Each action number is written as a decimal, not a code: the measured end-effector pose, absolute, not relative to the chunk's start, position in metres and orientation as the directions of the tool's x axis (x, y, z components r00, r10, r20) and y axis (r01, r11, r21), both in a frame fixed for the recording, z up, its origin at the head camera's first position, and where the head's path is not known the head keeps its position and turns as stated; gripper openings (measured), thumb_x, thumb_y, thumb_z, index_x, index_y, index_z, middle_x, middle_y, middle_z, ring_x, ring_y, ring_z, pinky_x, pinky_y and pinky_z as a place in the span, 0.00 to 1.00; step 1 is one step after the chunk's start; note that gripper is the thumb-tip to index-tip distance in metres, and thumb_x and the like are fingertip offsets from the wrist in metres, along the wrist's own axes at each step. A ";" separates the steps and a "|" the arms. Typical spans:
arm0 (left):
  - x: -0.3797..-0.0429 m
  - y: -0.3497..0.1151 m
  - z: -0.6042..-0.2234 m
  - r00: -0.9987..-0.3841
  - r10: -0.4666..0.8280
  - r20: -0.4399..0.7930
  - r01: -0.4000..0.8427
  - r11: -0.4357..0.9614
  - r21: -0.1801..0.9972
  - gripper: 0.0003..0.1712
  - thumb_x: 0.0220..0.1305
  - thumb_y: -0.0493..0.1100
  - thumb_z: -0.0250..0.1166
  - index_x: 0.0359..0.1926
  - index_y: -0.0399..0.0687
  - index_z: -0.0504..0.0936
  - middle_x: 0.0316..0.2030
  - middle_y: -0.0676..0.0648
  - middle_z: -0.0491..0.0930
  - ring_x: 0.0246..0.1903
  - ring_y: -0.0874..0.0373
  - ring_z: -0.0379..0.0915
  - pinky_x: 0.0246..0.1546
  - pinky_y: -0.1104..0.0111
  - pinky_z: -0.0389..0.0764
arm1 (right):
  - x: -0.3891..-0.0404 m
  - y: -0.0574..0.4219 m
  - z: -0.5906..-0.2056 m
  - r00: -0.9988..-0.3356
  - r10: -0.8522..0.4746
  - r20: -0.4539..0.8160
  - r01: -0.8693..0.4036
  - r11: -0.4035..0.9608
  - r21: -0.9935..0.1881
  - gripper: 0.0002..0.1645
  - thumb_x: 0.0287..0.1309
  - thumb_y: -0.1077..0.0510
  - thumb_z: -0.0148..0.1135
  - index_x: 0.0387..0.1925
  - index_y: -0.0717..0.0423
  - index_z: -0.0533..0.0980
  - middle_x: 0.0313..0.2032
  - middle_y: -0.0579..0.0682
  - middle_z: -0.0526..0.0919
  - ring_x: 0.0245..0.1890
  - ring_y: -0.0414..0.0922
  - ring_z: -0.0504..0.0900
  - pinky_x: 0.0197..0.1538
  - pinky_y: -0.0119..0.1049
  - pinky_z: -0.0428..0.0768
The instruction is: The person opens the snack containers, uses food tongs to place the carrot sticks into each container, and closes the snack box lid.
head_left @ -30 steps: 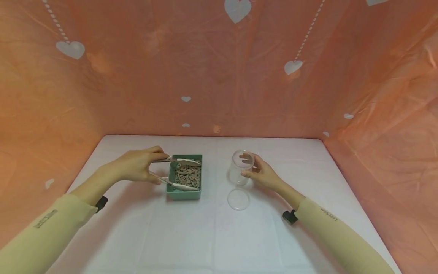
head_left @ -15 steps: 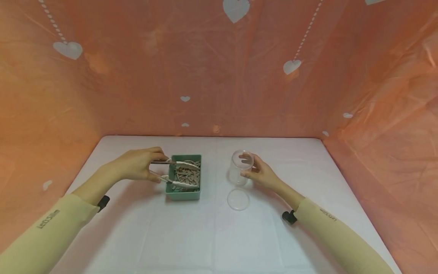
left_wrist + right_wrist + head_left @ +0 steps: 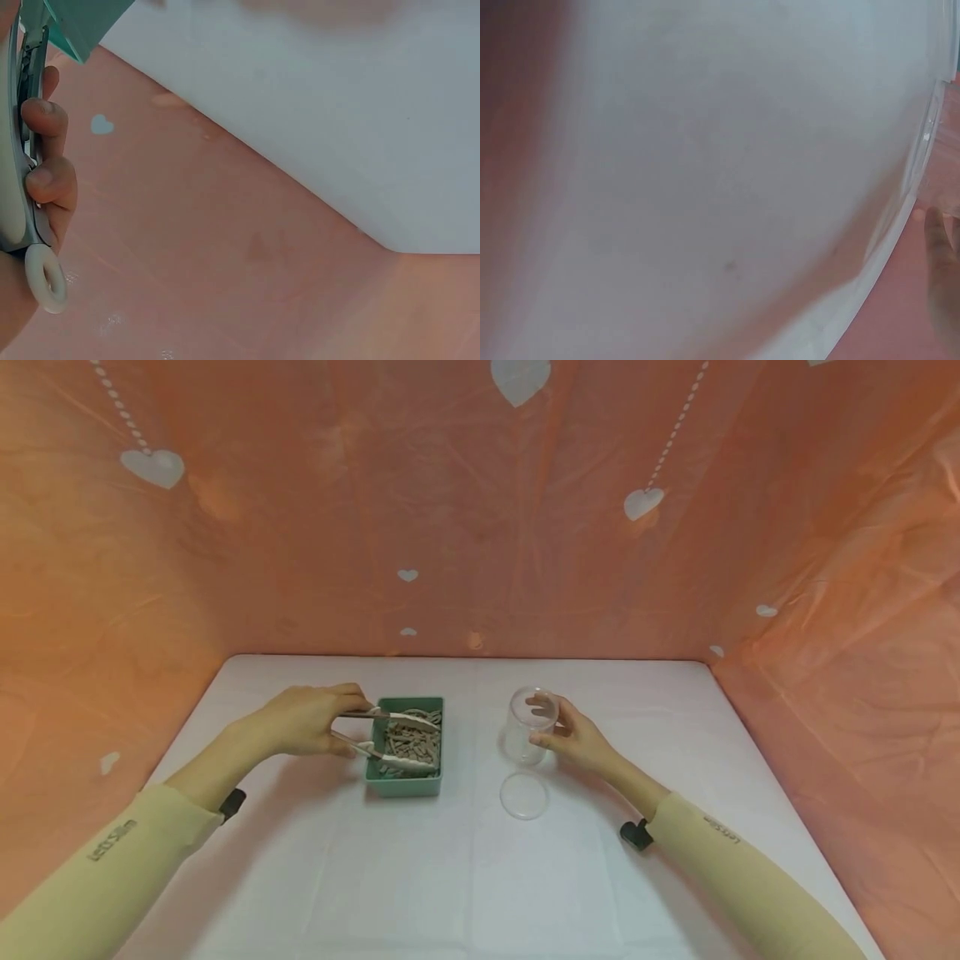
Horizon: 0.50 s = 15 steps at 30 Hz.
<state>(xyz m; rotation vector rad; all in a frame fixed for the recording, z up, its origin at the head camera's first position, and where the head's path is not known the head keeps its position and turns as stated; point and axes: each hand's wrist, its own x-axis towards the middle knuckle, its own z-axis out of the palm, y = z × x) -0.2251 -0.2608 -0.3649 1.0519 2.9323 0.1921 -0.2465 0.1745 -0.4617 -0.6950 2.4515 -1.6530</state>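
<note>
In the head view my left hand (image 3: 311, 720) holds a pair of tongs (image 3: 408, 763) with whitish scalloped tips. The tips are spread apart inside a green rectangular tub (image 3: 405, 787), among small grey-brown strips (image 3: 412, 743). Fingers curl along the handle of the tongs (image 3: 11, 165) in the left wrist view, with a pale ring (image 3: 46, 277) at its end. My right hand (image 3: 577, 742) grips a clear, lidless jar (image 3: 521, 742) standing upright on the table, thumb and fingers on its right side. Just in front of the jar lies a round clear lid (image 3: 524, 796).
A white cloth covers the table (image 3: 465, 885). An orange curtain (image 3: 465, 527) with white hearts encloses it at the back and both sides. The jar stands to the right of the tub, with a strip of bare cloth between them.
The tong tips have drawn somewhat closer together over the strips in the tub. The right hand and the jar stay in place, as does the lid.
</note>
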 end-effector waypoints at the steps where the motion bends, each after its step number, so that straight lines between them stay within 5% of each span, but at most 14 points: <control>1: -0.225 -0.261 -0.365 -0.776 0.630 0.022 0.628 0.769 0.122 0.33 0.47 0.51 0.83 0.56 0.52 0.86 0.49 0.55 0.81 0.42 0.49 0.85 0.34 0.50 0.82 | -0.247 0.174 -0.462 -0.890 -0.426 0.164 -0.310 0.301 -0.902 0.43 0.63 0.67 0.71 0.74 0.65 0.62 0.70 0.63 0.72 0.70 0.63 0.72 0.68 0.50 0.74; 15: -0.219 -0.266 -0.366 -0.798 0.601 0.052 0.602 0.786 0.142 0.28 0.50 0.53 0.81 0.53 0.58 0.86 0.47 0.58 0.81 0.36 0.55 0.84 0.28 0.56 0.78 | -0.247 0.175 -0.462 -0.889 -0.426 0.170 -0.318 0.305 -0.898 0.42 0.63 0.66 0.71 0.74 0.66 0.62 0.70 0.63 0.72 0.70 0.63 0.72 0.67 0.51 0.74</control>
